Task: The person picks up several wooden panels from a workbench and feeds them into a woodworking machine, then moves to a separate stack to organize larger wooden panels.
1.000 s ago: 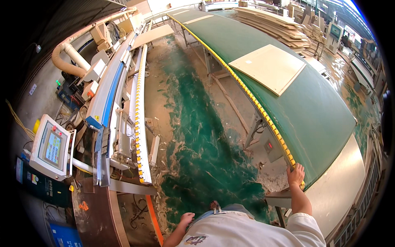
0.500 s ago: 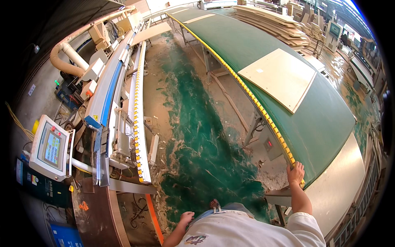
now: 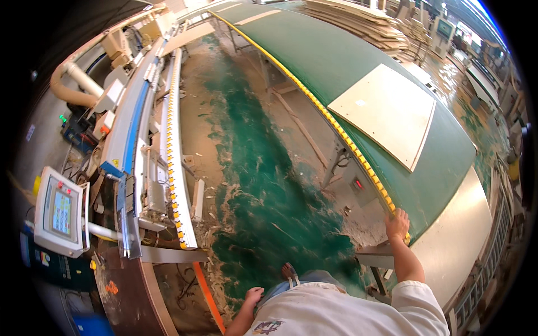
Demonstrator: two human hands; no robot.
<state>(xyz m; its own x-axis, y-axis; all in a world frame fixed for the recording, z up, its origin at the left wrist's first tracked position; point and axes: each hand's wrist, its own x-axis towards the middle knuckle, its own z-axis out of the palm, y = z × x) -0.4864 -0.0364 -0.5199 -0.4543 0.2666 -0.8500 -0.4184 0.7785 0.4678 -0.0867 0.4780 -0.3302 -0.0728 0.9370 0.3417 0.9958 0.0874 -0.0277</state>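
right hand (image 3: 397, 225), partly open, rests on the yellow rim (image 3: 361, 161) of the green belt (image 3: 437, 173); left hand (image 3: 255, 294) curled loosely, can't tell if empty.

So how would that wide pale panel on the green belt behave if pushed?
The wide pale panel looks flat, so it's probably stiff. Lying broad side down on the green belt, it seems unlikely to roll or tip.

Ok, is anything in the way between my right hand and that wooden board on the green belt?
Nothing visible stands between them. Your right hand is on the yellow edge; the wooden board lies farther up, across bare green belt.
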